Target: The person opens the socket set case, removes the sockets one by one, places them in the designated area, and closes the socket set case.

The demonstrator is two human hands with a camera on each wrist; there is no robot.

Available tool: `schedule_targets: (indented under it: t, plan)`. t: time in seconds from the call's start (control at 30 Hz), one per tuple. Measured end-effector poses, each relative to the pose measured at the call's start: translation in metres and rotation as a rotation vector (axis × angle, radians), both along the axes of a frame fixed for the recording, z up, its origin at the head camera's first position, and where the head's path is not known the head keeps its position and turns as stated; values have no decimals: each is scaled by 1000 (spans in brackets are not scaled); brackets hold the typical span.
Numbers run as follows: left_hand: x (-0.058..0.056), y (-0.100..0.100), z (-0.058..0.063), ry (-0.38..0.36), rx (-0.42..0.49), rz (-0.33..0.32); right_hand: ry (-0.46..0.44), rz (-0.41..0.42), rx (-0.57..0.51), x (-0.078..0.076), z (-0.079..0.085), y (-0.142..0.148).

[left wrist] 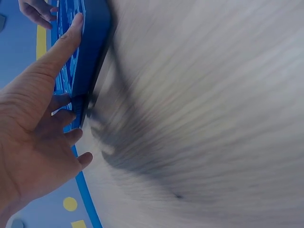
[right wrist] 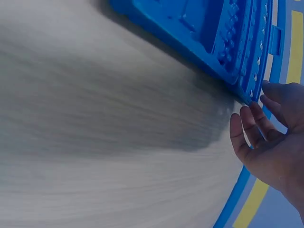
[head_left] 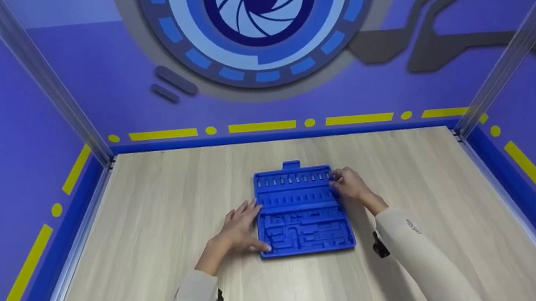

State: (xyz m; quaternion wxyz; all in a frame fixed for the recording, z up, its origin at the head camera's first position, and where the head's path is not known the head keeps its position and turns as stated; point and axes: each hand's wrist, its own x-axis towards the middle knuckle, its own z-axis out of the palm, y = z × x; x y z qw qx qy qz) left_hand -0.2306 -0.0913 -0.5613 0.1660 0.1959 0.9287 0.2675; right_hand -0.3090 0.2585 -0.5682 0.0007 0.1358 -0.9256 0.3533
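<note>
On the desk [head_left: 424,197], I locate the blue tool case [head_left: 299,208], long axis pointing away, between the wide-spread left grip [head_left: 237,229] and the right grip [head_left: 350,184], nearer the bit row [head_left: 289,180], its hold indeterminable.

Lettering [head_left: 413,226] on the right sleeve [head_left: 428,264] is too small to read.

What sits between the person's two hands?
A blue molded case lies between the left hand and the right hand, as the head view shows.
</note>
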Motion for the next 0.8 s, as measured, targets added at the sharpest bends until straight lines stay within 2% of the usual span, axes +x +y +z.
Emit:
schedule_targets:
  t: [0.13,0.37,0.6,0.8]
  plan:
    - [-2,3,-1,10,10,-11,-23,-42,78,-6,-1,-2]
    - [-3,3,0,-2,9,-9,-88,-48,239,-17,-2,-10]
    - [-2,1,0,9,8,-19,-144,-67,342,-30,0,-14]
    - [-2,-1,1,34,8,-30,-175,-57,386,-38,12,-16]
